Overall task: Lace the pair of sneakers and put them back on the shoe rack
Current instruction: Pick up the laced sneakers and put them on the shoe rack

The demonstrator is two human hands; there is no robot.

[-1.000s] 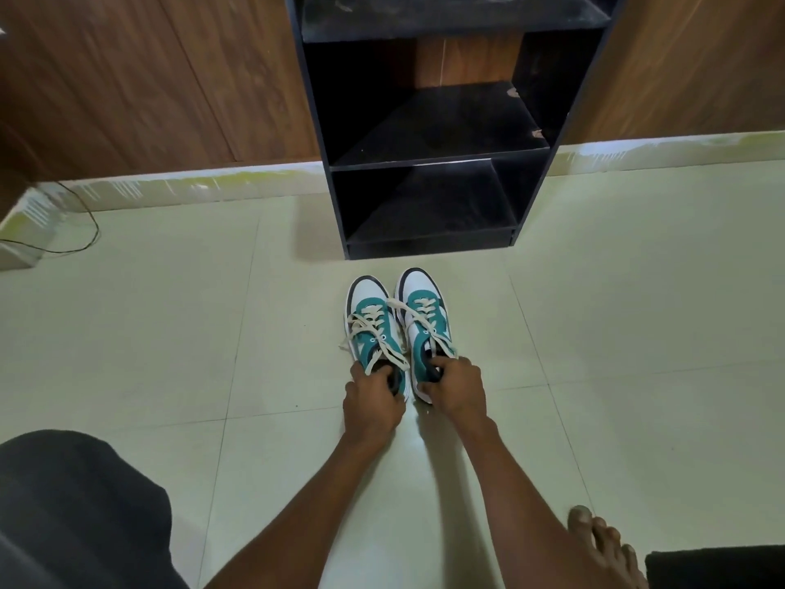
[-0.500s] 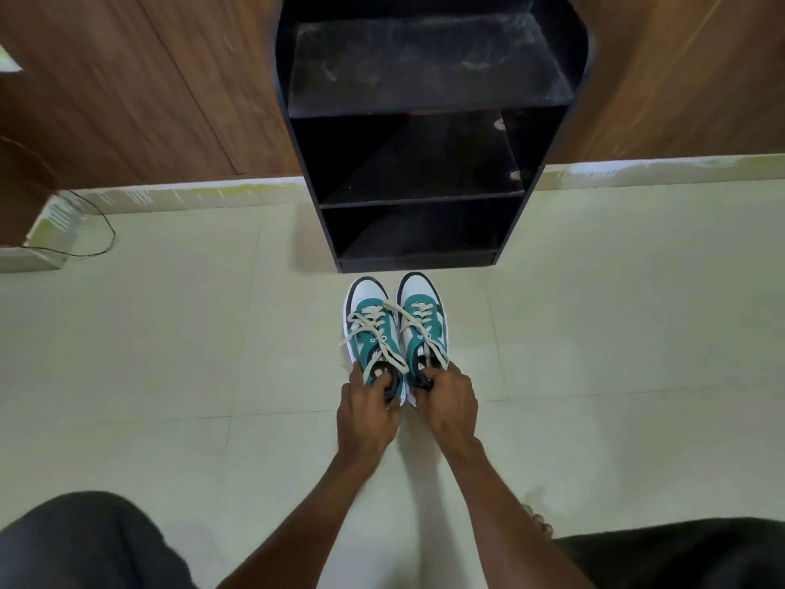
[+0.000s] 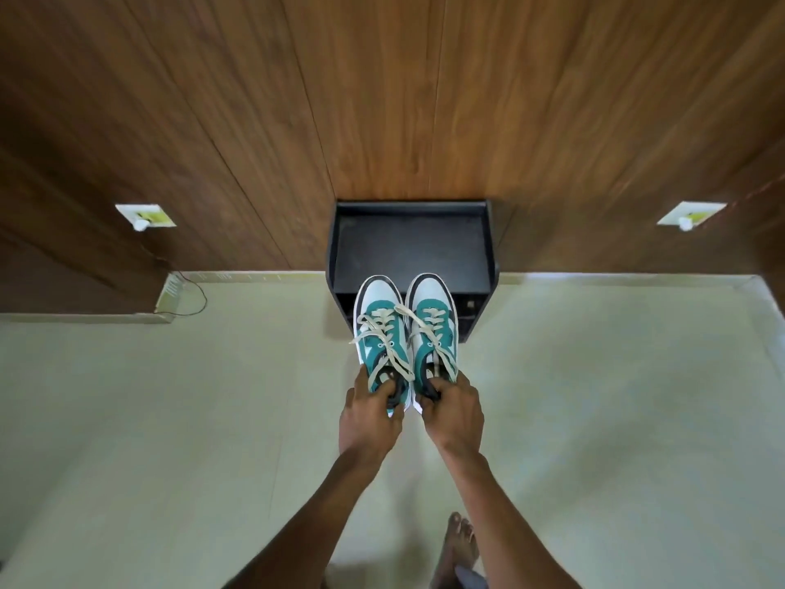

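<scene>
Left hand (image 3: 368, 418) closed around the heel of the left sneaker (image 3: 381, 333), thumb hooked into the dark collar opening, fingers wrapped under the outer side. Right hand (image 3: 453, 412) gripping the heel of the right sneaker (image 3: 433, 323) the same way, thumb at the collar. Both forearms reach forward from the bottom edge of the view, roughly parallel. The two sneakers sit side by side, inner edges touching or very nearly so, toes pointing away from the person toward the shoe rack (image 3: 410, 244). Uppers are teal and white with dark trim around the toe caps. Cream laces (image 3: 384, 333) are threaded across both; loose ends trail over the sides, and one strand crosses from the left shoe onto the right. Seen from above, the toes overlap the front edge of the black rack's top panel; whether the soles rest on anything or hang in the air cannot be told from this angle. The rack stands against a brown wood-panelled wall (image 3: 382, 99), on a pale tiled floor (image 3: 170, 418). Two white wall fittings, one on the left (image 3: 145, 215) and one on the right (image 3: 690, 213), flank the rack, well apart from it. A thin dark cord (image 3: 196, 291) loops at the skirting on the left. A bare foot (image 3: 458, 546) shows on the floor beneath the right forearm.
</scene>
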